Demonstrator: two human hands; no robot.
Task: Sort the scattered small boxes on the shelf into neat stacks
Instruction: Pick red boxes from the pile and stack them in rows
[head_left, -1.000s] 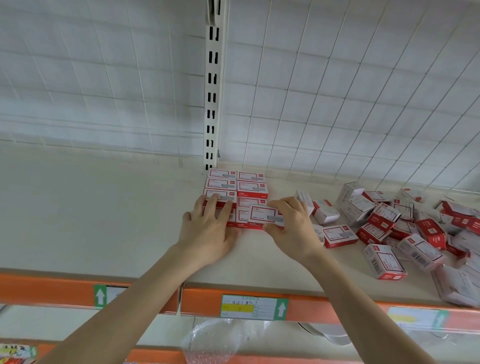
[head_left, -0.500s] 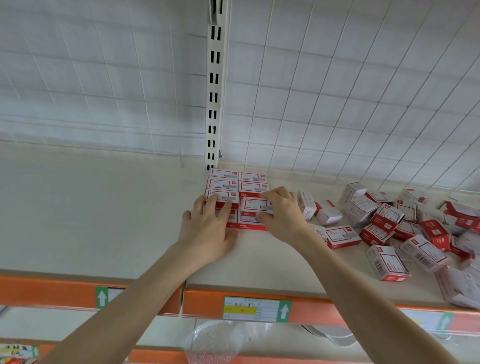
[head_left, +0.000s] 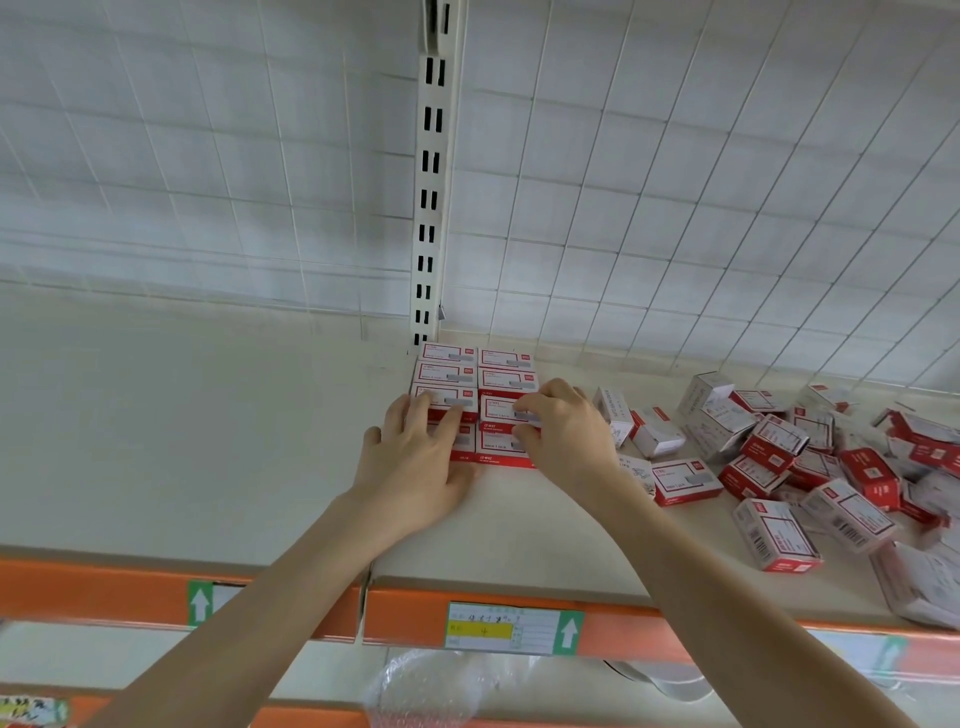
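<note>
Head: box (head_left: 500, 410) half under right hand (head_left: 567, 437)

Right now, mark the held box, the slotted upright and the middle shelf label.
held box (head_left: 501, 409): head view, white top face.
slotted upright (head_left: 434, 180): head view, metal between slots.
middle shelf label (head_left: 480, 630): head view, yellow strip.

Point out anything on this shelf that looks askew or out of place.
The loose boxes on the right of the shelf lie jumbled at all angles, some tipped on edge or overlapping. The stacked block by the slotted post looks square; the box that the right hand pinches sits atop it, roughly aligned.
</note>
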